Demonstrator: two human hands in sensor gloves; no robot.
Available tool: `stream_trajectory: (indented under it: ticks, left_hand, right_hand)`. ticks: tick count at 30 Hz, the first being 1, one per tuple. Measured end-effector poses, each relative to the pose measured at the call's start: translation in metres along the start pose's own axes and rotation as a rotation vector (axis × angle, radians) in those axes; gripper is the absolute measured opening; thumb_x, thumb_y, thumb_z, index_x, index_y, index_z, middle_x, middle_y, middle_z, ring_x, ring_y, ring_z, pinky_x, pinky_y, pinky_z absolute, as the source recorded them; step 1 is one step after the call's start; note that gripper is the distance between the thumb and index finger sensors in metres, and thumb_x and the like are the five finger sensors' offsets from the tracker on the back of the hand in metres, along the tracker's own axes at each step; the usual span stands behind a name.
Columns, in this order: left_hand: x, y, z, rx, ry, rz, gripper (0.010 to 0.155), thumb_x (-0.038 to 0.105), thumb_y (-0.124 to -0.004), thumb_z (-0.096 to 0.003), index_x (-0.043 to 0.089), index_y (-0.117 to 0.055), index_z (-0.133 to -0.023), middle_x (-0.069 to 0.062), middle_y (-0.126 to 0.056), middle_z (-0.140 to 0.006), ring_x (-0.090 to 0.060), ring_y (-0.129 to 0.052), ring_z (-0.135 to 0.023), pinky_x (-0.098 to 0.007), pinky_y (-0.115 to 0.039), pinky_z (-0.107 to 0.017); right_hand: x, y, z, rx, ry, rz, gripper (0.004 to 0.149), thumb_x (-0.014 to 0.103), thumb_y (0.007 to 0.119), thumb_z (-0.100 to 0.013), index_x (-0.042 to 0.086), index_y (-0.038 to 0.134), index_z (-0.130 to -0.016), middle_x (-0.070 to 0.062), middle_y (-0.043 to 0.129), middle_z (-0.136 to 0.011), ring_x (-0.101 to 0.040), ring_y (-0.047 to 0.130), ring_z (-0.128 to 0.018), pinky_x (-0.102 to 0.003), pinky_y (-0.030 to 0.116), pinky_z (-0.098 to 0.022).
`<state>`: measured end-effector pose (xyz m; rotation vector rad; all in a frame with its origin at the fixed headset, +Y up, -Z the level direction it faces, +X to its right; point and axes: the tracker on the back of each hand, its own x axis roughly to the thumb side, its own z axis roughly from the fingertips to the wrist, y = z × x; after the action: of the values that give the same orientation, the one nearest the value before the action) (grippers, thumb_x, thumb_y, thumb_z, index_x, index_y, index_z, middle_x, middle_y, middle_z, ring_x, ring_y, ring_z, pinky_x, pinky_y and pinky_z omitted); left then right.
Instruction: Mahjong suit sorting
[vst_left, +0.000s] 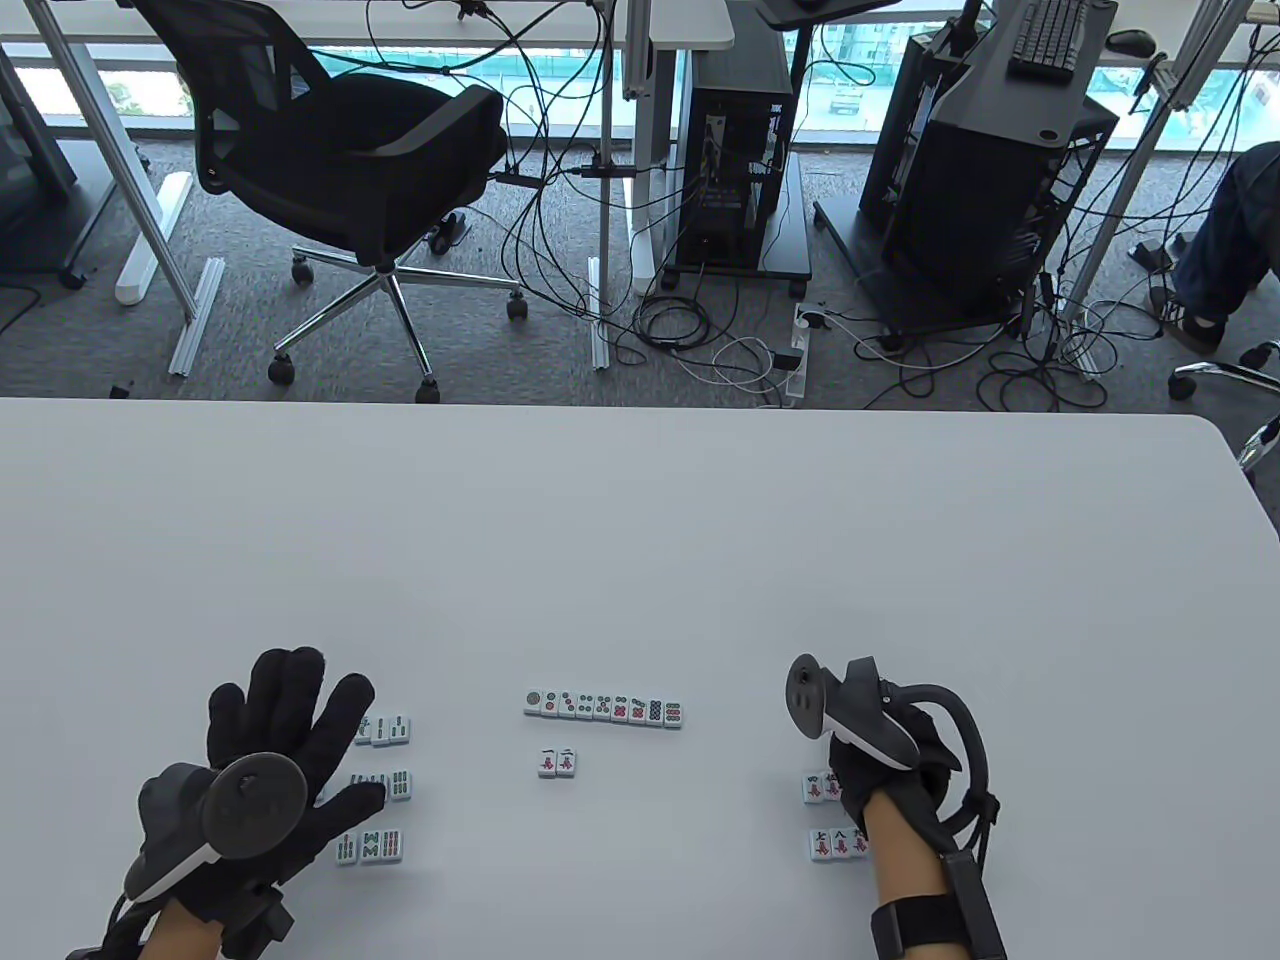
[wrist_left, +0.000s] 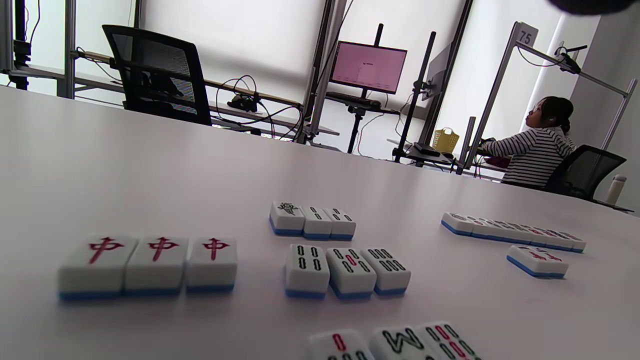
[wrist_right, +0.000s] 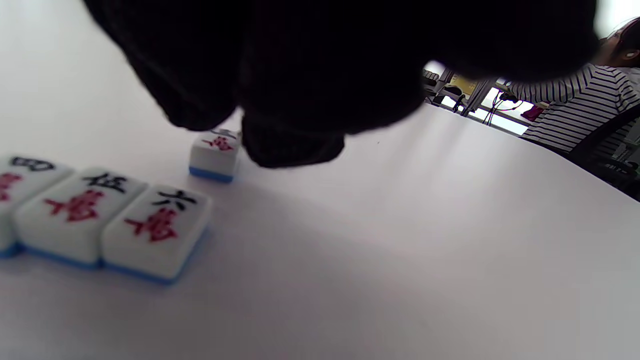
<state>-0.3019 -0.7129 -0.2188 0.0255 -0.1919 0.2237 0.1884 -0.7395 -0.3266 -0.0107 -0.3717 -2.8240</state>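
Your left hand (vst_left: 270, 740) lies flat with fingers spread; whether your right hand (vst_left: 880, 750) grips anything, I cannot tell. Lowering it carelessly could scatter the character tiles (wrist_right: 107, 220) beneath.

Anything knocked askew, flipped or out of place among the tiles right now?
Nothing damaged or flipped; every visible tile lies face up. Slightly untidy: in the middle bamboo row the right tiles sit angled rather than square. The pair of character tiles lies apart below the long centre row, away from the other character tiles by the right hand.
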Motion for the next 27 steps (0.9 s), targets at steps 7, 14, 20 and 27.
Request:
stream_trajectory:
  ticks: [7, 14, 20, 27]
  left_hand:
    - [0.0, 0.0, 0.0, -0.009, 0.004, -0.003, 0.087, 0.075, -0.06, -0.0359, 0.044, -0.023, -0.108, 0.014, 0.009, -0.11, -0.019, 0.008, -0.111, -0.059, -0.003, -0.077]
    - [0.0, 0.0, -0.001, -0.006, 0.004, 0.0, 0.087, 0.075, -0.061, -0.0358, 0.044, -0.023, -0.108, 0.014, 0.009, -0.11, -0.019, 0.008, -0.111, -0.059, -0.003, -0.077]
    - [0.001, -0.001, -0.001, -0.01, 0.0, -0.002, 0.087, 0.075, -0.06, -0.0359, 0.044, -0.023, -0.108, 0.014, 0.009, -0.11, -0.019, 0.008, -0.111, -0.059, -0.003, -0.077]
    - [0.001, 0.0, -0.001, -0.007, 0.005, 0.002, 0.087, 0.075, -0.061, -0.0359, 0.044, -0.023, -0.108, 0.014, 0.009, -0.111, -0.019, 0.008, -0.111, -0.059, -0.003, -0.077]
  right_hand:
    - [0.005, 0.014, -0.008, 0.012, -0.033, 0.016, 0.059, 0.033, 0.084, -0.037, 0.022, 0.07, -0.094, -0.003, 0.097, -0.052, -0.011, 0.092, -0.02, -0.028, 0.085, -0.014]
    - [0.011, 0.019, -0.015, -0.013, -0.046, 0.034, 0.055, 0.033, 0.086, -0.035, 0.014, 0.076, -0.086, -0.002, 0.098, -0.044, -0.009, 0.09, -0.013, -0.027, 0.083, -0.009]
    - [0.025, 0.0, -0.014, -0.059, -0.066, 0.074, 0.057, 0.035, 0.087, -0.034, 0.009, 0.079, -0.084, -0.002, 0.098, -0.04, -0.009, 0.089, -0.01, -0.027, 0.082, -0.006]
    - [0.109, -0.029, 0.012, -0.173, -0.292, -0.059, 0.058, 0.037, 0.087, -0.035, 0.004, 0.079, -0.083, -0.002, 0.099, -0.04, -0.008, 0.089, -0.009, -0.026, 0.082, -0.006]
